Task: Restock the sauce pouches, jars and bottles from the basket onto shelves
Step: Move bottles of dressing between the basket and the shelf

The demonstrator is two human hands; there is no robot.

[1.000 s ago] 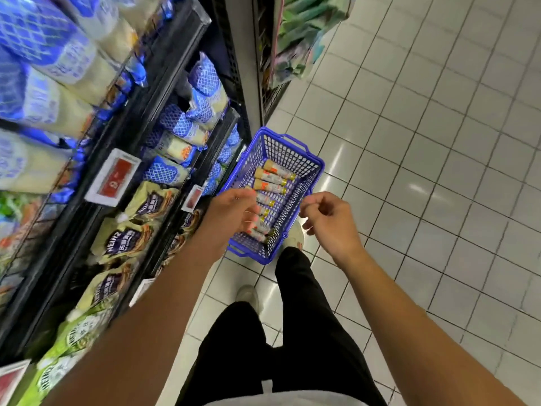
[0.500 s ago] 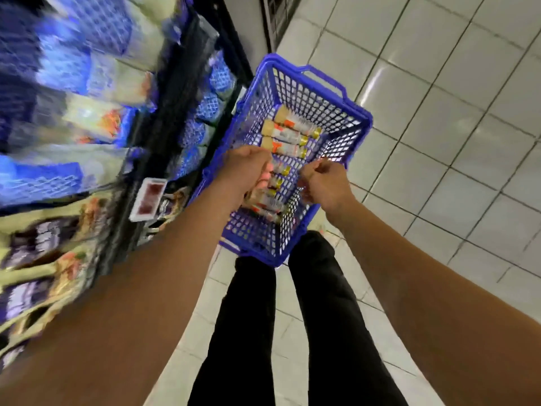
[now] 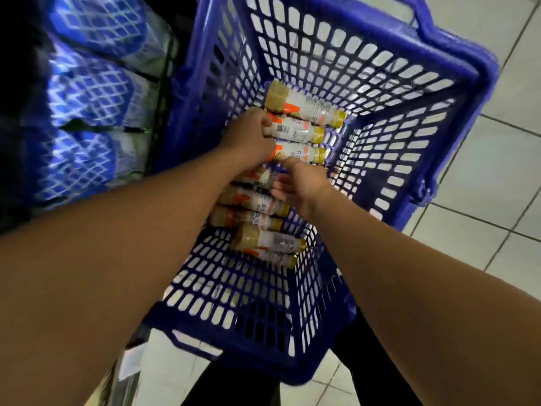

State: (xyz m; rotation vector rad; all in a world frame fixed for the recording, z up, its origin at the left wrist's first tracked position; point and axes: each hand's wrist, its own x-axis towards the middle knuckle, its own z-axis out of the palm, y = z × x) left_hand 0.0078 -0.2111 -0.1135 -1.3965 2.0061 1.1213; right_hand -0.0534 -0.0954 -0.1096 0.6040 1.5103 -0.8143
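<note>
Eight sauce bottles, as near as they could be counted, lay on their sides in one blue plastic basket that stood on the tiled floor; the hands covered part of the middle of the row, so one more may have been hidden. They lay side by side in a row running away from the person. Each long axis ran across the basket, with yellow caps toward the right wall and wider bases toward the left.

Both hands were down inside the basket, at the far half of the row. The left hand was the nearer to the bases: its fingers curled over the base end of the second bottle, counted from the far end, and it also pressed against the third bottle. The right hand sat just nearer the person, toward the cap side. Its fingers reached leftward, loose and fairly straight, over the next bottles, one digit touching the third; it closed round nothing that could be made out.

A lift would likely go best by taking bottles across their width and then carrying them left, where three blue-and-white pouches, blurred, lay on the shelving beside the basket.
</note>
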